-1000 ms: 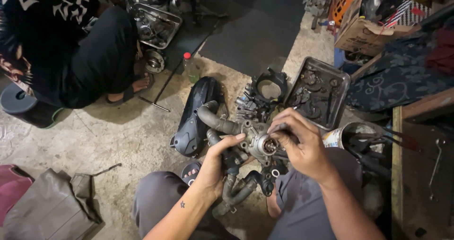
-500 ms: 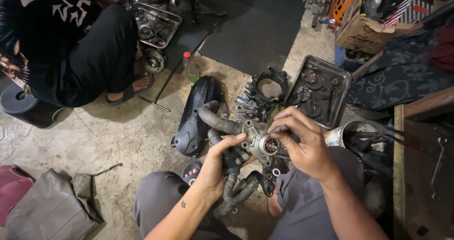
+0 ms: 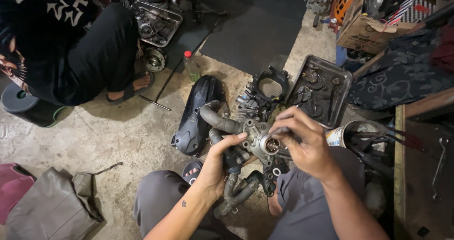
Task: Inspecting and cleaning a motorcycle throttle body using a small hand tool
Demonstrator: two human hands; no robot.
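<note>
- The left hand [image 3: 215, 162] is wrapped around the metal pump housing [image 3: 257, 141] from below, thumb pressed along its upper edge; the fingers behind the casting are hidden.
- The right hand [image 3: 305, 143] closes its fingertips on a small part at the housing's round bore; the part itself is too covered to make out.
- The housing sits between both hands, over the person's grey-trousered knees, a dull cast-metal body with bent rubber hoses [image 3: 222, 119] running off to the left and down.
- Against the earlier frames, the grip of both hands is unchanged; the right hand's fingers have shifted only slightly on the bore.
- Just beyond the hands lie a black ribbed casing [image 3: 270, 86] and a dark rectangular metal tray [image 3: 326, 79] of small parts.
- Left of the left hand rests a glossy black plastic cover [image 3: 196, 117] on rough concrete.
- Further off, another seated person [image 3: 71, 46] is cut off by the frame edge.
</note>
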